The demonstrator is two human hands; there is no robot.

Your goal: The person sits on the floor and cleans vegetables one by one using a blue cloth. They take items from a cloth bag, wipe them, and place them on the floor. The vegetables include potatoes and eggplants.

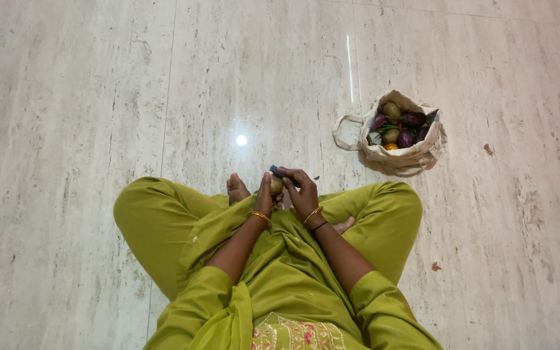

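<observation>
Head view, looking down on a person seated cross-legged on the floor (98, 97). The left hand (265, 194) is wrapped around a small round brownish vegetable, probably a potato (276, 185), held just above the lap. The right hand (301, 189) grips a blue-handled tool, likely a peeler (277, 171), with its end touching the top of the potato. Judged from its look, the potato is firm, fairly light and smooth-skinned, so it would sit best cupped from below and the side, as the fingers now have it; wet or pared flesh could turn it slippery. Both wrists carry gold bangles. To the right, well apart from the knees, 1 cloth bag (402, 158) with looped handles stands open, filled with purple, green and orange produce. The floor is pale, polished stone tile, reflecting 1 ceiling light; 2 small reddish scraps lie on it at right.
</observation>
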